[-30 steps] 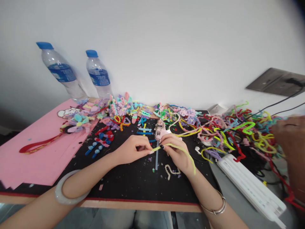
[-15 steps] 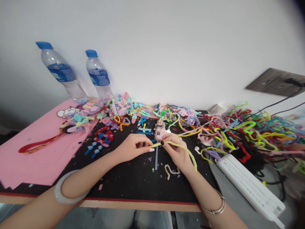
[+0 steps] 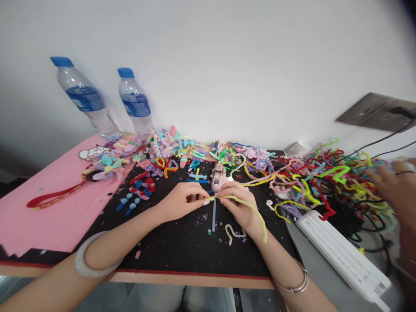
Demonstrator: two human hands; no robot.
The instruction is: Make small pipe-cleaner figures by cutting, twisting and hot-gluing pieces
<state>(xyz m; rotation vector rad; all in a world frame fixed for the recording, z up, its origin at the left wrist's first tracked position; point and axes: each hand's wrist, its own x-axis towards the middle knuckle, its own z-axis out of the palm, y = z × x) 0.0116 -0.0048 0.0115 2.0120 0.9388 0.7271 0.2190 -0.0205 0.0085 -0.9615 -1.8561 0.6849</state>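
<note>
A pale yellow-green pipe cleaner runs between my two hands above the black mat. The fingertips of my left hand pinch its left end. My right hand pinches it close by, and its long free end droops over the back of that hand to the wrist. Under and just behind the fingers lie a glue gun, pale pink and partly hidden, and a translucent glue stick pointing toward me. A cream, bent pipe cleaner piece rests on the mat beside my right wrist.
Finished fuzzy pieces are heaped at the back, and tangled pipe cleaners at the right. A co-worker's hand is over that tangle. A white power strip lies at right; two water bottles stand left, near pink paper.
My right hand has shifted slightly left, closer to my left fingertips, and the pipe cleaner's free end hangs a little lower. A co-worker's hand has come in at the right.
</note>
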